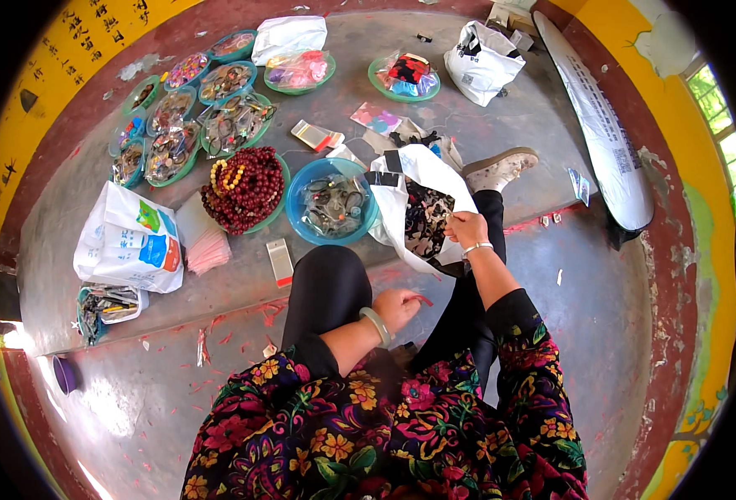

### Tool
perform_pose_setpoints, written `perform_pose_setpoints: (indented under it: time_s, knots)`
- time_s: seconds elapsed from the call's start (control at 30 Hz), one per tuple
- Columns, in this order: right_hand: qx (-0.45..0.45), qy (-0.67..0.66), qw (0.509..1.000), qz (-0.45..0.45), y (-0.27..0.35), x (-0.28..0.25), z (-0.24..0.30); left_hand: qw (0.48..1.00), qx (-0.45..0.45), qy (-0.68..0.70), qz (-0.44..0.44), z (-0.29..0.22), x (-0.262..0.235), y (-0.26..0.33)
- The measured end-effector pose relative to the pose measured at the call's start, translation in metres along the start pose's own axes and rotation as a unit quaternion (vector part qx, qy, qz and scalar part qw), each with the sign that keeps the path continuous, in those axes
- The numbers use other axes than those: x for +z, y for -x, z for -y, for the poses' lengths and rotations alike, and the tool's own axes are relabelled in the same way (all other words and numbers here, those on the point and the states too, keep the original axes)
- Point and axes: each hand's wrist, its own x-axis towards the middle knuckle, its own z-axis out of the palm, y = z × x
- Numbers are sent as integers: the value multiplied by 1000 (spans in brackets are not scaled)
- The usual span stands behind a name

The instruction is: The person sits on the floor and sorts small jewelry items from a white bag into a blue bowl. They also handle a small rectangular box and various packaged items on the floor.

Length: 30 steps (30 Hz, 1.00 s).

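My left hand [397, 310] is closed by my bent left knee, and a thin red strip [422, 300] sticks out from its fingers. At the opening of a white bag [437, 169], my right hand [466, 229] is closed in a pinch against the right rim. What it grips is too small to make out. Dark, flower-patterned small pieces [425, 218] fill the bag, which stands between my legs. Left of the bag, a blue basin [299, 187] holds clear packets with small items. Dark red beads [239, 204] heap in a green basin beyond it.
Several basins of packaged trinkets [233, 121] crowd the far left. A printed white bag [130, 242] stands left, beside pink packets [208, 250]. A small box [280, 262] lies by my left knee. Another white bag [485, 62] is far right, near a long white-wrapped object [597, 125].
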Motion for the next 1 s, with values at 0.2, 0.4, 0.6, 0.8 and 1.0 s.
perform_pose_setpoints:
  time_s: [0.2, 0.4, 0.6, 0.8, 1.0]
  knots:
    - [-166, 472, 864, -61, -21, -10, -6, 1000, 6, 11, 7, 1, -2, -1]
    - [-161, 488, 858, 6, -43, 2, -6, 999, 31, -10, -3, 5, -1, -2]
    - [-170, 359, 910, 116, -82, 35, -12, 1000, 4, -2, 10, 7, 4, -5]
    - [-209, 490, 839, 116, -52, 64, 29, 1000, -16, -12, 15, 12, 5, -5]
    - [-281, 426, 860, -20, -90, 52, -38, 1000, -22, -5, 16, 3, 1, -4]
